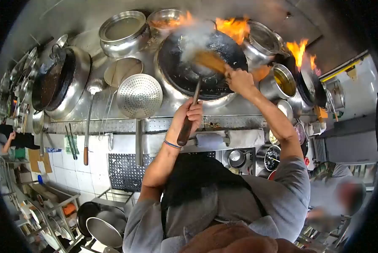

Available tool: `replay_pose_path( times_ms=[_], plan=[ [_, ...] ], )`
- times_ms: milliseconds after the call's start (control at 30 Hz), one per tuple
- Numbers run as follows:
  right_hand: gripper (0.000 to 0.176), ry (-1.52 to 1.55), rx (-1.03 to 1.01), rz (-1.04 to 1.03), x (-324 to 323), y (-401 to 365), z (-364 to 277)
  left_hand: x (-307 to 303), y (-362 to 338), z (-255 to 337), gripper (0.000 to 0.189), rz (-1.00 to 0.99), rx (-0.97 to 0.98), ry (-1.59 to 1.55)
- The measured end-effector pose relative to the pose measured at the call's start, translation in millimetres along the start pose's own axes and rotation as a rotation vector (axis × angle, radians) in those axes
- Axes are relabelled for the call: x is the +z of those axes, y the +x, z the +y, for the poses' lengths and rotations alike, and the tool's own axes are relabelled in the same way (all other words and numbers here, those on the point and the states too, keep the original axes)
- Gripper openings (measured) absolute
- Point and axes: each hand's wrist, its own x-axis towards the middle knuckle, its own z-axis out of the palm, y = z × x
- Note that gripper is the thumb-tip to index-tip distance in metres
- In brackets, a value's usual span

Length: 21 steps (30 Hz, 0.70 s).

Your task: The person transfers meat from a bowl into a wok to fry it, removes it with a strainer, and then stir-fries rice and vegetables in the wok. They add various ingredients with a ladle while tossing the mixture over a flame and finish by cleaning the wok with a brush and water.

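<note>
My left hand is closed around the wooden grip of a long-handled wok ladle. The ladle's metal shaft slants up into a large black wok, where its head is partly hidden by steam. My right hand grips a yellow-brown wok brush at its near end. The bristles point left over the middle of the wok, close to the ladle head and blurred by motion. White steam rises from the wok, and its dark inside looks wet.
Flames burn behind the wok, and more at a right-hand wok. A perforated strainer and another ladle lie left. A pot of yellow liquid stands right. One person is at lower right, another far left.
</note>
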Motion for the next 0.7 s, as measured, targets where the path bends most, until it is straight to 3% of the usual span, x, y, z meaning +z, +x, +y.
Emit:
replay_pose_path(
  times_ms=[33, 67, 133, 167, 233, 267, 367, 467, 500, 600, 700],
  plan=[
    [0.050, 0.048, -0.050, -0.040, 0, -5, 2, 2, 1, 0, 0.037, 0.021, 0.007, 0.008],
    [0.061, 0.159, -0.202, -0.013, 51, 20, 41, 5, 0, -2, 0.037, 0.048, 0.013, 0.013],
    [0.060, -0.030, -0.046, 0.116, 45, 7, 35, 5, -7, 8, 0.033, 0.124, 0.001, 0.039],
    [0.060, -0.135, 0.021, 0.189, 30, 5, 26, 13, -13, 11, 0.031, 0.269, 0.051, 0.342],
    [0.060, 0.070, 0.164, 0.270, 13, -20, -3, 25, -30, 11, 0.029, 0.567, 0.153, 0.941],
    [0.059, 0.092, 0.059, 0.274, 0, -37, -15, 18, -36, 20, 0.026, 0.674, 0.145, 1.299],
    [0.056, 0.250, -0.318, 0.274, -20, -69, -30, -13, -67, 49, 0.019, 0.574, 0.613, 2.899],
    [0.053, 0.237, -0.303, 0.175, -16, -66, -23, 0, -81, 55, 0.027, 1.035, 0.306, 3.044],
    [0.053, 0.226, -0.279, 0.157, -11, -57, -14, 1, -88, 56, 0.028, 1.006, 0.329, 3.108],
    [0.040, 0.059, 0.159, 0.162, -41, -31, 19, 2, -106, 58, 0.031, 0.934, 0.402, 3.237],
    [0.040, 0.297, 0.111, 0.368, -60, -38, 35, 0, -113, 70, 0.036, 0.953, 0.414, 3.259]
  ],
)
